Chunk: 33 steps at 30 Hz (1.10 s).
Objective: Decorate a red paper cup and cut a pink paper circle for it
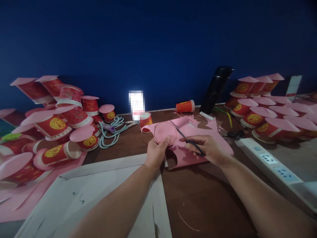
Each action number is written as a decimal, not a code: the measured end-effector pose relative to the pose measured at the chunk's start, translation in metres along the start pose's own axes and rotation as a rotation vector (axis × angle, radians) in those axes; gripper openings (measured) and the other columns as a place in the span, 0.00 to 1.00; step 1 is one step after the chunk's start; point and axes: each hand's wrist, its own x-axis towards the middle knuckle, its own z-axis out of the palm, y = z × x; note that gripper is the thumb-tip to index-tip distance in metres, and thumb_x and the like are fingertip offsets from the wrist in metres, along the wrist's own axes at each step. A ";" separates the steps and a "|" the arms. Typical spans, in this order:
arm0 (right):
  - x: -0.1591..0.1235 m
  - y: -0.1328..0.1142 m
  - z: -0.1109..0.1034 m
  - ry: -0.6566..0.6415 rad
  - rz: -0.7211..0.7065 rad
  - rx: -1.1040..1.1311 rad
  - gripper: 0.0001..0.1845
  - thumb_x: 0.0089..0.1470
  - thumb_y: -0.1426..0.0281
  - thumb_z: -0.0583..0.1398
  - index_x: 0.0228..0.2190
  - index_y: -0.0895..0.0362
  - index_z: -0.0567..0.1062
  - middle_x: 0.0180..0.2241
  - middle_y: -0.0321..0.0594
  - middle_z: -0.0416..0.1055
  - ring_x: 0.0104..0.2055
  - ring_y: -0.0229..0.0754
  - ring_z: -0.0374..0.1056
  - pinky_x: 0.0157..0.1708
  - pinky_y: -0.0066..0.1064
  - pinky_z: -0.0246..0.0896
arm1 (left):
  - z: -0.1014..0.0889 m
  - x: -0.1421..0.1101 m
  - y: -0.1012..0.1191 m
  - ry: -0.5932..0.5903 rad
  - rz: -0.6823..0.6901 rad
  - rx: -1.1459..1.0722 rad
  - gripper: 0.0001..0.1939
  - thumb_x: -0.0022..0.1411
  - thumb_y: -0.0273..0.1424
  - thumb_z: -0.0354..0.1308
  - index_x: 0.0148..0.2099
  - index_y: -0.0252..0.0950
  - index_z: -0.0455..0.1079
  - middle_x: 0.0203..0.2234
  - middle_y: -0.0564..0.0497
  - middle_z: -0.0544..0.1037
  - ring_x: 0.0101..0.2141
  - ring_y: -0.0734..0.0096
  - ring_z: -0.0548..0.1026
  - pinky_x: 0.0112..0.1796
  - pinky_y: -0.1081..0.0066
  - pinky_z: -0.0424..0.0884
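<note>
My left hand (158, 150) is closed on a pink paper sheet (210, 137), its thumb pressing on a circle (164, 130) outlined on the paper. Round holes and jagged edges show where pieces are gone from the sheet. In my right hand (206, 148) I hold dark-handled scissors (189, 140), fingers in the loops. Their blades reach up and left to the paper beside the circle's right edge. Just behind my left hand stands a red paper cup (146, 121).
Red cups topped with pink discs crowd the left (56, 124) and right (264, 114). A black flask (216, 89) leans against the blue wall. A coiled cable (110, 135), a lying cup stack (185, 106), a white power strip (269, 165) and a white board (99, 198) are around.
</note>
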 end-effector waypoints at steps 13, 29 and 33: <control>0.000 0.005 0.002 -0.026 0.028 0.057 0.28 0.41 0.56 0.68 0.43 0.59 0.79 0.23 0.37 0.69 0.20 0.31 0.60 0.16 0.23 0.57 | 0.001 0.000 0.001 0.042 0.050 -0.031 0.25 0.48 0.44 0.66 0.42 0.30 0.76 0.40 0.40 0.80 0.40 0.59 0.77 0.44 0.64 0.71; 0.000 0.002 -0.003 -0.039 0.042 0.012 0.30 0.42 0.56 0.68 0.46 0.58 0.78 0.22 0.35 0.67 0.21 0.32 0.60 0.19 0.25 0.58 | 0.002 -0.004 0.010 0.012 0.056 0.121 0.19 0.48 0.42 0.66 0.38 0.32 0.77 0.33 0.44 0.81 0.35 0.61 0.77 0.42 0.62 0.72; -0.001 0.001 -0.003 -0.044 0.041 0.017 0.29 0.41 0.56 0.68 0.45 0.58 0.78 0.22 0.35 0.68 0.21 0.32 0.60 0.18 0.25 0.58 | 0.001 -0.004 0.009 -0.004 0.037 0.107 0.20 0.48 0.42 0.67 0.39 0.33 0.77 0.34 0.44 0.81 0.34 0.62 0.77 0.40 0.63 0.72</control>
